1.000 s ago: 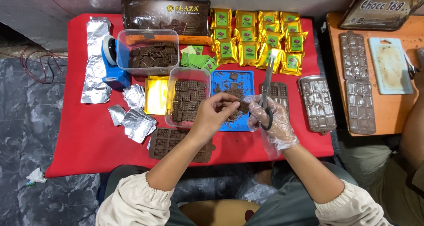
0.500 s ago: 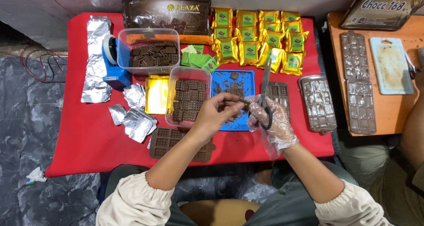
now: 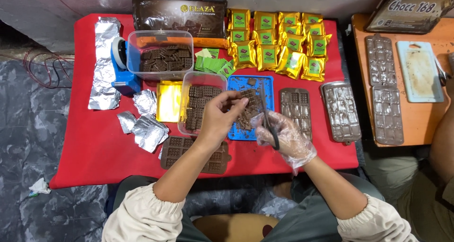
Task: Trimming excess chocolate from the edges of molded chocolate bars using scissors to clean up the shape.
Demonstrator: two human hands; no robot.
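Change since earlier: little; both hands still over the blue tray, scissors tilted slightly more toward 12 o'clock.
Left hand: left hand (image 3: 218, 121) bare, fingers (image 3: 235, 101) pressed together in a pinch on a chocolate piece (image 3: 247, 96), held just above the blue tray (image 3: 265, 83).
Right hand: right hand (image 3: 283, 137) in a clear plastic glove, fingers curled shut through the handles of the scissors (image 3: 267, 116); blades pointing to 12 o'clock, tips just beside the pinched piece.
Blades: open or closed, cannot tell.
Step in hand: likely trimming the edge of a moulded chocolate piece over the tray, where brown offcuts lie scattered.
Next move calls for: judged, a steady pinch, blades brought square to the piece's edge, a light snip so the piece does not crack, offcuts kept over the tray.
At 9 o'clock of the hands: clear tub (image 3: 201, 107) of stacked chocolate squares, touching the tray's left side.
At 6 o'clock: brown mould (image 3: 177, 149) partly under the left forearm.
At 3 o'clock: filled moulds (image 3: 341, 110) side by side.
At 12 o'clock: gold pouches (image 3: 279, 43) in rows, a dark chocolate bag (image 3: 179, 17) beside them at 11 o'clock.
At 10 o'clock: foil pieces (image 3: 146, 126), a second clear tub (image 3: 163, 55), blue tape dispenser (image 3: 123, 67).
Surface: low counter under a red cloth (image 3: 90, 161), crowded but orderly.
Room: grey patterned floor covering (image 3: 28, 128) at 9 o'clock; orange side counter (image 3: 425, 114) at 3 o'clock with more moulds and a pale cutting board (image 3: 420, 71); another person's arm at the far right edge.
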